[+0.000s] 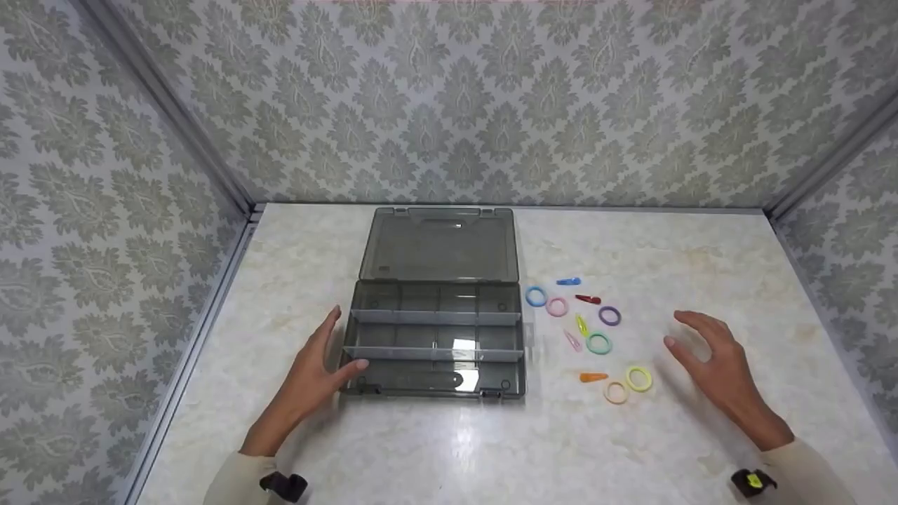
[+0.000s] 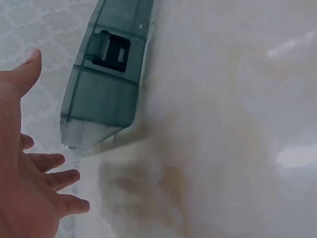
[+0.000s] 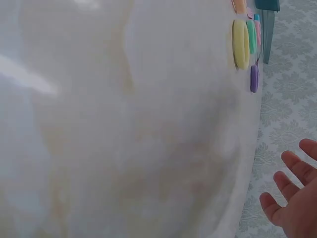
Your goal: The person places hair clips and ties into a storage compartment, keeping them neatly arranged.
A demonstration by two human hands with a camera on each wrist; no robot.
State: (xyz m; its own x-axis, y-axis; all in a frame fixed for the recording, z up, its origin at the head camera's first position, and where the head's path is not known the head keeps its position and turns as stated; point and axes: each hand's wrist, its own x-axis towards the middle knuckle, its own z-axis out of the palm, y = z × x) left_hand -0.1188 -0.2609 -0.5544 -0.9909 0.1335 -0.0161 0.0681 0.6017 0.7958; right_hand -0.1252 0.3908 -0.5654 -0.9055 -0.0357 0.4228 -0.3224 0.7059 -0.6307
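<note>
A gray see-through box sits on the bench, its lid folded back toward the wall. The left hand is spread wide by the box's left side; from above, its thumb is over the front corner. The right hand is wide too, with bare fingers. Nearest to it is a yellow ring, just beside a peach ring. An orange clip is close by. Other bright rings and clips lie between the box and that hand.

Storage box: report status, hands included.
Left hand, right hand: empty. Storage box: open, beside loose hair clips and rings. No obstruction seen between right hand and rings.
</note>
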